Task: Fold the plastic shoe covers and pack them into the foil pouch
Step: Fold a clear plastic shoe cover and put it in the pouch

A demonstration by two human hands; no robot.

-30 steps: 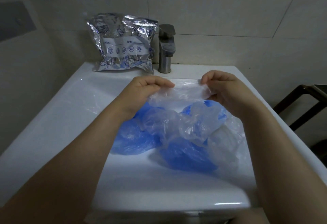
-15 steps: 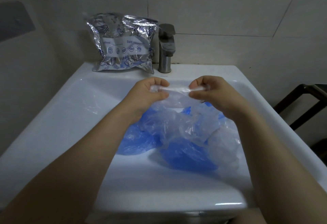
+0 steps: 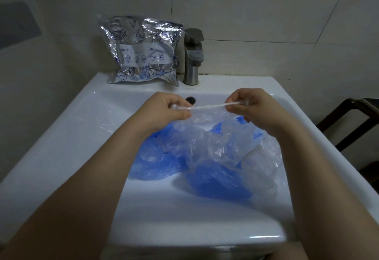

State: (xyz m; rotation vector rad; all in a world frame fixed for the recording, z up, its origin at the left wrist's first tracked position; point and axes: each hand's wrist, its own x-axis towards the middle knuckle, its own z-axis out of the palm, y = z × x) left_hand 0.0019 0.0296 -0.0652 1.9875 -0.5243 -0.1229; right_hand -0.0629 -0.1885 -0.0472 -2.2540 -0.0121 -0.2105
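foil pouch (image 3: 143, 52) at 11 o'clock, label reads "date"; left hand (image 3: 164, 110) and right hand (image 3: 254, 108) pinch one clear shoe cover (image 3: 207, 108) taut; two blue shoe covers (image 3: 217, 179) lie beneath.

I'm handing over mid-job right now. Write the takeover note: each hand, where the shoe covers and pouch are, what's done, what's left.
Left hand: pinches one end of the clear shoe cover, at its elastic edge.
Right hand: pinches the other end; the edge is pulled taut between the hands, above the sink.
Blue shoe covers: loose and crumpled in the basin, with more clear plastic lying over them.
Foil pouch: upright on the sink's back ledge, left of the faucet. It looks partly filled; whether its top is open cannot be told.
Done: one cover picked up and stretched.
Left: fold it, fold the rest, pack all into the pouch.
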